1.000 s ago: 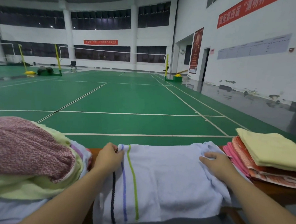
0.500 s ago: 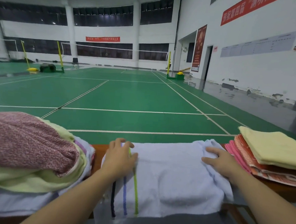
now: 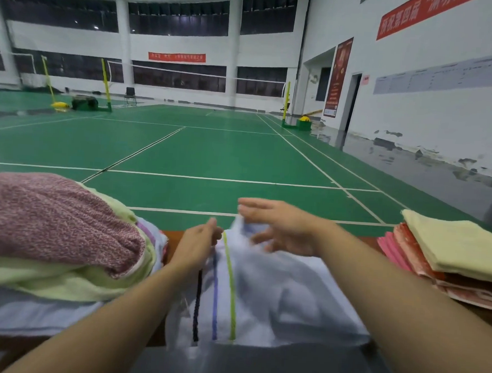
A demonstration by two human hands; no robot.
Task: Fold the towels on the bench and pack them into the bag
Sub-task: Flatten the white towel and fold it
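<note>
A white towel (image 3: 275,297) with black, blue and green stripes lies across the wooden bench (image 3: 170,240) in front of me. My left hand (image 3: 196,248) pinches its striped end at the far edge. My right hand (image 3: 279,228) is blurred. It holds the towel's other end, lifted off the bench, close to my left hand, so the cloth doubles over and bunches up. The towel's near edge hangs over the bench front. No bag is recognisable.
A loose pile of towels (image 3: 49,232), dark pink on pale green on white, fills the bench's left side. A stack of folded towels (image 3: 451,253), yellow over orange and pink, sits at the right. Something dark grey (image 3: 256,368) lies below the bench front. Beyond is a green court floor.
My right hand has lifted the towel's right end and swept it left toward my left hand. My left hand went from lying flat on the stripes to pinching the edge. The towel is no longer spread flat.
</note>
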